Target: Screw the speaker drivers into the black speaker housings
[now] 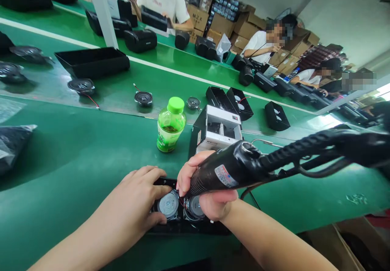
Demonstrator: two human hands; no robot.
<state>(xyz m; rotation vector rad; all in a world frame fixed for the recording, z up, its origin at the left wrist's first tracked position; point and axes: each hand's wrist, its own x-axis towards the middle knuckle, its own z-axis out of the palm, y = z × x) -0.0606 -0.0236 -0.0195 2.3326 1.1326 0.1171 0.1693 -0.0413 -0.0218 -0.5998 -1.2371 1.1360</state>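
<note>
A black speaker panel (pixel 178 218) with two round silver-backed drivers lies on the green bench close to me. My left hand (pixel 134 200) lies on its left end, fingers curled over the edge and beside the left driver. My right hand (pixel 204 187) is wrapped round a black electric screwdriver (pixel 231 167), whose tip points down at the panel between the drivers. A thick black cable (pixel 304 149) runs from the tool off to the right.
A green drink bottle (pixel 170 124) and a small white and black box (pixel 217 131) stand just behind the panel. Loose drivers (pixel 143 98) and black housings (pixel 94 61) lie on the conveyor beyond. Other people work on the far side. A grey bag (pixel 12 145) lies at the left.
</note>
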